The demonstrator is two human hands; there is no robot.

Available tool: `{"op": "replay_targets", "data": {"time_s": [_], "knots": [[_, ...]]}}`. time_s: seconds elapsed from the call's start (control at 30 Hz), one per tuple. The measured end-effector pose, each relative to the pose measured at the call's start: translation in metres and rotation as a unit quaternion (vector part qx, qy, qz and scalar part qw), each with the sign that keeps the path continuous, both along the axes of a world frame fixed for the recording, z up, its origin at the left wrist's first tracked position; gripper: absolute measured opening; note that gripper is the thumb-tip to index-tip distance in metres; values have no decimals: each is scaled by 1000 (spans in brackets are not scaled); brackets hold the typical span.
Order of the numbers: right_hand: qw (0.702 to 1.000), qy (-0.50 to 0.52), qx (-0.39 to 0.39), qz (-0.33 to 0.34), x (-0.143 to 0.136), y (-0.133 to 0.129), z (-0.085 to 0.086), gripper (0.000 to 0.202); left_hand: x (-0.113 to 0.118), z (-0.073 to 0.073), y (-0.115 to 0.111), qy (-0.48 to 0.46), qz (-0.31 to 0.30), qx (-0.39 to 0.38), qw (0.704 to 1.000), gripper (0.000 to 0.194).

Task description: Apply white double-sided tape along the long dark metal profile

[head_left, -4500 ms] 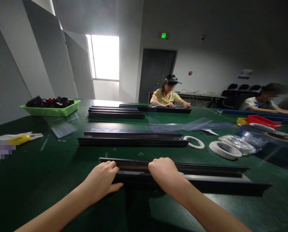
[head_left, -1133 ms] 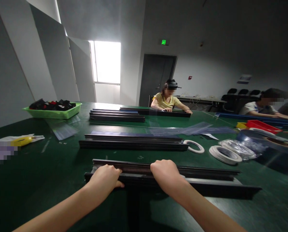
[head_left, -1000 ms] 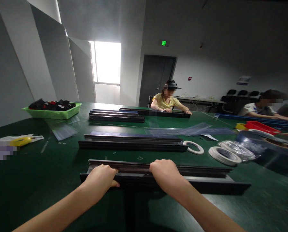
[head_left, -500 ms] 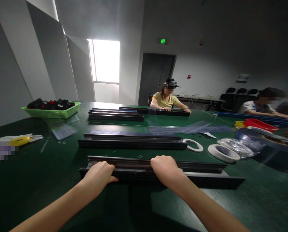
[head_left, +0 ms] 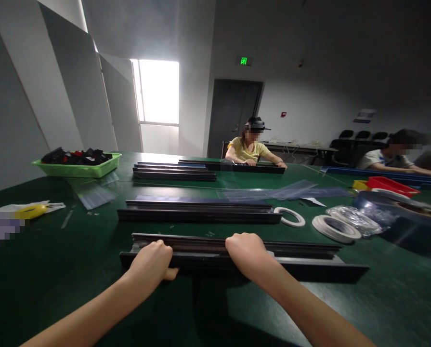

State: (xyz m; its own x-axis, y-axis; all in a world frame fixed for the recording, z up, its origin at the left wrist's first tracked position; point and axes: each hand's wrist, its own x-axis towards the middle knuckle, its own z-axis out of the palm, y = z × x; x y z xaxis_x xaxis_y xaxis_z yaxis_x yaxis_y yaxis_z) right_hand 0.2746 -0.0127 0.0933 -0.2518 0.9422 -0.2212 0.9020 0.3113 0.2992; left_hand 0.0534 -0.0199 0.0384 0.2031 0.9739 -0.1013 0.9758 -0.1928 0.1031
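A long black channel-shaped profile [head_left: 309, 270] lies crosswise on the green table right in front of me. My left hand [head_left: 152, 262] is closed over its front wall near the left end, thumb low on the outer face and fingers reaching into the channel. Near the middle, my right hand [head_left: 249, 255] grips the same profile; its fingertips are hidden inside. A pale strip [head_left: 309, 260] shows in the channel to the right of my right hand. Just beyond lies a second black profile [head_left: 201, 215], touched by neither hand.
Tape rolls [head_left: 336, 228] and a single white tape ring [head_left: 289, 217] lie to the right, near a large film roll [head_left: 403, 221]. Clear strips [head_left: 273, 192] lie behind. A green basket [head_left: 78, 169] holds black parts. Two people work across the table, one with a long profile [head_left: 262, 168].
Almost nothing differs. My left hand has shifted very slightly along the profile, its thumb a little lower; my right hand stays in place.
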Motion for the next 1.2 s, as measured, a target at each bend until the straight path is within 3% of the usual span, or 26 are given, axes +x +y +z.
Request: {"op": "replay_targets", "data": {"time_s": [1.2], "knots": [[1000,4,-18,-1,3,3,2,26,-2,1,2,22,-31,18,999,35]]}}
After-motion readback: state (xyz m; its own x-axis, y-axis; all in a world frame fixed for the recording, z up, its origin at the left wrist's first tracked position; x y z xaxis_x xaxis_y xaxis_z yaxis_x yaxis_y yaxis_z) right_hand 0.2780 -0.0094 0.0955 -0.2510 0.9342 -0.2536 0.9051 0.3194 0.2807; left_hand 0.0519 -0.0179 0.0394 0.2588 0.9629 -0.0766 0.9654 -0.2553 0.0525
